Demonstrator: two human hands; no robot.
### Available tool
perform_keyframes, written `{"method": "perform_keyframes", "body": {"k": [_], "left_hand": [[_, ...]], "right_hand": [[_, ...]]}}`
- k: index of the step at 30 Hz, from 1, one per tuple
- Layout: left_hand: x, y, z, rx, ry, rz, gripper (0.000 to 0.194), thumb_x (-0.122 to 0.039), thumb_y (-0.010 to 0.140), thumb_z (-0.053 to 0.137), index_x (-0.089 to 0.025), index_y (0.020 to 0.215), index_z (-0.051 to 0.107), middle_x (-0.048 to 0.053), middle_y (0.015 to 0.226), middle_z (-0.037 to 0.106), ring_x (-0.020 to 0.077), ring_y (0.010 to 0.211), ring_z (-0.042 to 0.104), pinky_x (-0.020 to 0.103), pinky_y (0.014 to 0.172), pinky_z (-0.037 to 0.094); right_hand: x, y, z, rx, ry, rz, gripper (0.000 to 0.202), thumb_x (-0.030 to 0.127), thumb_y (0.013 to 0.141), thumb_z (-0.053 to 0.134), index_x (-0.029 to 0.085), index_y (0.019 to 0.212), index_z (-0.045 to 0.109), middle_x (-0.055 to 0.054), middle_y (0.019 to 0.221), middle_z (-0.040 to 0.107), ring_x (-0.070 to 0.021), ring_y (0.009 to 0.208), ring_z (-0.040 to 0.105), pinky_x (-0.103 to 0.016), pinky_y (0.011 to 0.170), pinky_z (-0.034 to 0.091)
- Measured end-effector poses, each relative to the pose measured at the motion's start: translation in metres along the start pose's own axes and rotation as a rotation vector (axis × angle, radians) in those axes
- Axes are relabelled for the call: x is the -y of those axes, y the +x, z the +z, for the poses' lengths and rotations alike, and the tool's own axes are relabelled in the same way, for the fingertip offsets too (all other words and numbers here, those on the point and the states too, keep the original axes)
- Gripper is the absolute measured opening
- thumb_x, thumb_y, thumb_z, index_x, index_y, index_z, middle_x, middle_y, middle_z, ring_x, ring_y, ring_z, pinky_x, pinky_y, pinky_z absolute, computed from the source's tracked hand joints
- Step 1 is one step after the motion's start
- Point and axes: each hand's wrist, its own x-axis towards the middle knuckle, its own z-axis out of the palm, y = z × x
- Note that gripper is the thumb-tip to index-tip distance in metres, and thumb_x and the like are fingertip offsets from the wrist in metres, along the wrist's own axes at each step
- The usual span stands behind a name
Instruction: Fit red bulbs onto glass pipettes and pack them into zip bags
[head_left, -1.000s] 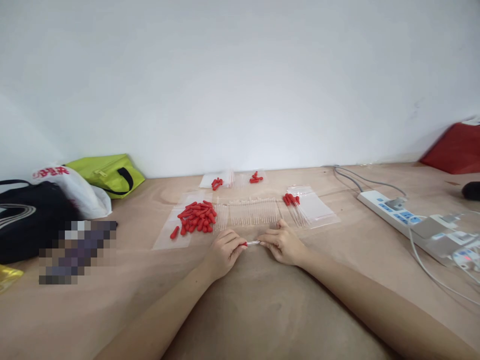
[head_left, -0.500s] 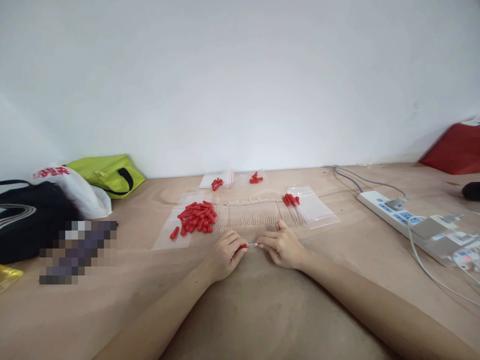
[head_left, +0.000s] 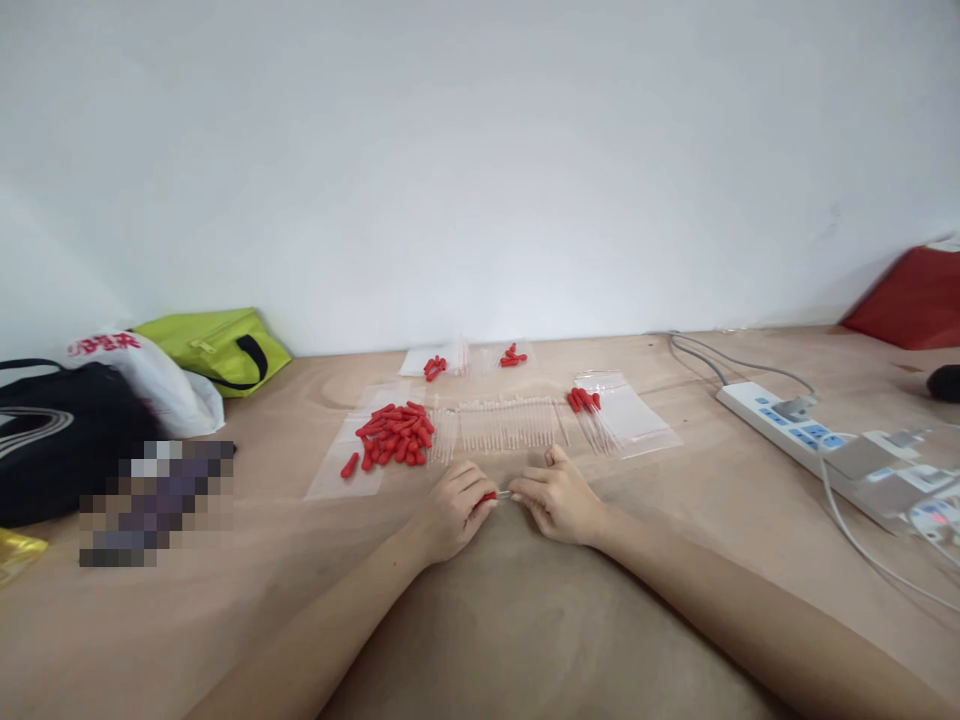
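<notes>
My left hand (head_left: 459, 512) pinches a red rubber dropper bulb (head_left: 489, 496), mostly hidden by the fingers. A thin glass dropper tube (head_left: 504, 494) runs from the bulb's end into the fingertips of my right hand (head_left: 553, 498), which are closed on it. Beyond my left hand lies a pile of red bulbs (head_left: 394, 432) on a clear plastic sheet or bag (head_left: 326, 475). Rows of glass tubes (head_left: 506, 424) are laid side by side ahead of both hands. To the right, several droppers with red bulbs (head_left: 583, 400) rest by a clear zip bag (head_left: 645, 425).
Farther back are small groups of red bulbs (head_left: 435, 368) on plastic bags. A white power strip (head_left: 780, 425) with plugs and cables stands at right. A green bag (head_left: 206, 345), a white plastic bag (head_left: 169, 390) and a black bag (head_left: 67, 440) sit at left; a red bag (head_left: 915, 300) is far right.
My right hand has shifted slightly left toward my left hand, and less of the glass tube shows between them. Both hands keep their grip.
</notes>
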Motion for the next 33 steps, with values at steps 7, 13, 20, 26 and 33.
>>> {"method": "perform_keyframes", "body": {"k": [7,13,20,26,33], "left_hand": [[0.001,0.001,-0.001,-0.066,-0.030,-0.074,0.017,-0.023,0.087,0.042,-0.016,0.084,0.057,0.005,0.077,0.060,0.0166,0.075,0.051,0.031,0.071,0.042],[0.005,-0.001,0.000,-0.153,-0.027,-0.136,0.016,-0.027,0.086,0.047,-0.018,0.084,0.060,0.003,0.074,0.063,0.0155,0.071,0.054,0.031,0.071,0.042],[0.008,-0.002,0.001,-0.201,0.009,-0.110,0.019,-0.023,0.086,0.047,-0.020,0.101,0.059,0.004,0.085,0.064,0.0166,0.080,0.055,0.033,0.076,0.043],[0.010,-0.004,-0.002,-0.349,0.113,-0.245,0.018,-0.023,0.081,0.052,-0.018,0.097,0.059,0.006,0.087,0.060,0.0187,0.083,0.053,0.036,0.078,0.042],[0.008,-0.004,-0.001,-0.253,0.104,-0.238,0.011,-0.019,0.080,0.052,-0.020,0.078,0.063,0.003,0.075,0.060,0.0167,0.074,0.053,0.032,0.069,0.040]], "right_hand": [[-0.002,0.004,-0.003,0.012,0.021,0.031,0.023,0.019,0.086,0.038,0.017,0.086,0.061,0.000,0.069,0.061,-0.0099,0.058,0.045,-0.030,0.067,0.020],[-0.006,0.005,-0.009,-0.017,-0.069,0.012,0.021,0.027,0.086,0.043,0.020,0.090,0.062,-0.003,0.076,0.062,-0.0147,0.076,0.048,-0.032,0.070,0.021],[-0.007,0.001,-0.009,-0.011,-0.140,0.008,0.022,0.025,0.086,0.042,0.019,0.085,0.063,-0.004,0.073,0.061,-0.0160,0.074,0.046,-0.033,0.069,0.021],[-0.038,0.002,-0.019,-0.139,-0.222,0.536,0.025,0.026,0.083,0.042,0.018,0.081,0.065,-0.005,0.074,0.063,-0.0174,0.076,0.049,-0.032,0.069,0.020],[-0.072,0.010,-0.018,-0.080,-0.384,0.931,0.027,0.029,0.083,0.038,0.017,0.092,0.060,-0.008,0.079,0.065,-0.0210,0.078,0.054,-0.031,0.067,0.018]]}}
